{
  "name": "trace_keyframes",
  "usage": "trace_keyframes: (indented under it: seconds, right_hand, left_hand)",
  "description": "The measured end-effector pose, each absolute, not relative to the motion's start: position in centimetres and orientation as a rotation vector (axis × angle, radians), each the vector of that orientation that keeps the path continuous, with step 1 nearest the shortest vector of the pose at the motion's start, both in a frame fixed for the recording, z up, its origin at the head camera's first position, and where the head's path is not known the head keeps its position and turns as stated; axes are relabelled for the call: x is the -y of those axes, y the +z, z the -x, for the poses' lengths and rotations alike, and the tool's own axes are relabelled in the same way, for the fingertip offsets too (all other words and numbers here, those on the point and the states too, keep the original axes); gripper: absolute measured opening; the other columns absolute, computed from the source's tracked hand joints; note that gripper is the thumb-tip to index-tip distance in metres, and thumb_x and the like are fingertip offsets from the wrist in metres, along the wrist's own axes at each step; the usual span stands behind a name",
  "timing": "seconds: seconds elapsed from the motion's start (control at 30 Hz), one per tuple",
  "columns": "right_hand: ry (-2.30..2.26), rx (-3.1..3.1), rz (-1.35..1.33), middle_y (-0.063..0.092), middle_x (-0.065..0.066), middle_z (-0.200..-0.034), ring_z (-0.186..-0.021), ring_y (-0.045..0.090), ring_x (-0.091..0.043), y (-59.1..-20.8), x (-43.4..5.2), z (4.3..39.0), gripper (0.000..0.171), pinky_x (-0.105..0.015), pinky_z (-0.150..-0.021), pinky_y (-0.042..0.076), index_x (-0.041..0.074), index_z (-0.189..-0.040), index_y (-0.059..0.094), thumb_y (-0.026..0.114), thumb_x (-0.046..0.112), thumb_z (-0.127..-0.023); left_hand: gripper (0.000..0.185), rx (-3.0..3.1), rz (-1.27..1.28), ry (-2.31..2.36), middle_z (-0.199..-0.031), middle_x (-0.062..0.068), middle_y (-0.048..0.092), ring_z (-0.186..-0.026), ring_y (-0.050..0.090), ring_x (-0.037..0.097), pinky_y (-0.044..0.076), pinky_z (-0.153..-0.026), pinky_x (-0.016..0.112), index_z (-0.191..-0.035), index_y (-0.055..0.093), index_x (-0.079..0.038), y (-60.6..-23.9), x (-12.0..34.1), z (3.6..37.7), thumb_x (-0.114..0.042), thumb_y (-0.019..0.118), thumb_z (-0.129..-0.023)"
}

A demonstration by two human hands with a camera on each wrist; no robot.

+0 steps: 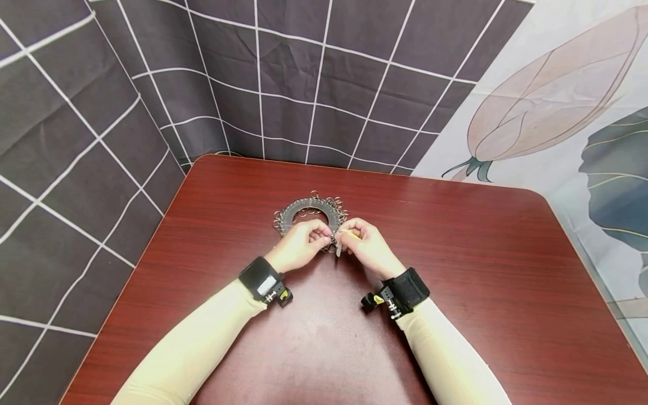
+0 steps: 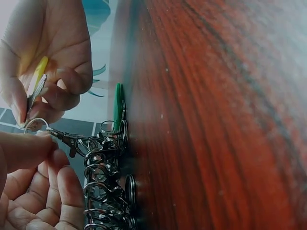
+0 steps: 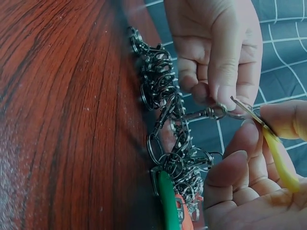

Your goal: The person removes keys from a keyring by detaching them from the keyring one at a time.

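A grey metal ring plate (image 1: 289,212) lies on the table, its rim hung with small clasps and key rings. My left hand (image 1: 302,243) is at its near edge. It pinches a split ring (image 2: 36,123) at the end of a swivel clasp (image 2: 64,138) that reaches out from the plate. My right hand (image 1: 368,246) faces it and grips a slim piece with a yellow body (image 3: 279,160) and a thin metal end (image 3: 247,110) between thumb and fingers. That metal end overlaps the split ring in the right wrist view. Fingertips partly hide the ring.
A green tag (image 3: 167,199) and an orange tag (image 3: 183,213) hang among the clasps. The dark red table (image 1: 481,270) backs onto a grey checked cloth (image 1: 288,67) and a flower-print cloth (image 1: 536,95). Each wrist wears a black strap with a small camera.
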State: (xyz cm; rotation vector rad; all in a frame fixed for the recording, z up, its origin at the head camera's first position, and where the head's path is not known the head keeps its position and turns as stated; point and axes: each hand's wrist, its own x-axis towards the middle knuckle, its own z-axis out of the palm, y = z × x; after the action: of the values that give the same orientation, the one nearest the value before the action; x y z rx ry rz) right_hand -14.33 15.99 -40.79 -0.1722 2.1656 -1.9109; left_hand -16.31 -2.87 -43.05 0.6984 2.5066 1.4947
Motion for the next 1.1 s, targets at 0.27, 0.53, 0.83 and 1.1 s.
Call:
trace_keyframes:
  seconds: [0.27, 0.53, 0.83, 1.1]
  right_hand:
    - [-1.903, -2.186, 0.177, 0.059, -0.011, -0.074, -0.065, 0.052, -0.020, -39.2, -15.8, 13.7, 0.010, -0.028, -0.058, 0.043, -0.004, -0.100, 0.054, 0.057, -0.001, -0.091]
    - [-1.862, -2.156, 0.209, 0.060, -0.016, -0.082, -0.067, 0.056, -0.018, -41.7, -16.6, 14.6, 0.017, -0.031, -0.061, 0.047, -0.006, -0.106, 0.055, 0.060, 0.000, -0.091]
    - [-1.822, -2.230, 0.259, 0.061, -0.014, -0.079, -0.068, 0.057, -0.025, -41.7, -16.4, 14.5, 0.010, -0.031, -0.059, 0.045, -0.001, -0.099, 0.057, 0.060, 0.003, -0.091]
    - [-1.843, -2.207, 0.182, 0.062, -0.007, -0.076, -0.064, 0.054, -0.020, -42.0, -16.4, 14.7, 0.015, -0.032, -0.050, 0.040, 0.000, -0.104, 0.056, 0.061, 0.007, -0.092]
  left_hand:
    - [0.004, -2.503, -0.701, 1.487, -0.085, -0.002, 0.063, -0.079, 0.061, 0.011, 0.051, -0.073, 0.025, -0.095, 0.065, -0.010, -43.5, 2.9, 16.5, -0.011, 0.065, -0.092]
    - [0.005, -2.527, -0.659, 1.593, -0.091, 0.002, 0.062, -0.083, 0.062, 0.014, 0.052, -0.076, 0.028, -0.095, 0.060, -0.008, -43.5, 3.0, 16.6, -0.009, 0.063, -0.091]
    - [0.004, -2.521, -0.670, 1.600, -0.089, 0.001, 0.063, -0.081, 0.062, 0.014, 0.052, -0.074, 0.027, -0.093, 0.062, -0.008, -43.3, 3.0, 16.5, -0.010, 0.065, -0.091]
    - [0.003, -2.463, -0.737, 1.579, -0.086, 0.000, 0.063, -0.082, 0.063, 0.016, 0.052, -0.074, 0.027, -0.089, 0.062, -0.008, -42.9, 3.1, 16.3, -0.007, 0.064, -0.090]
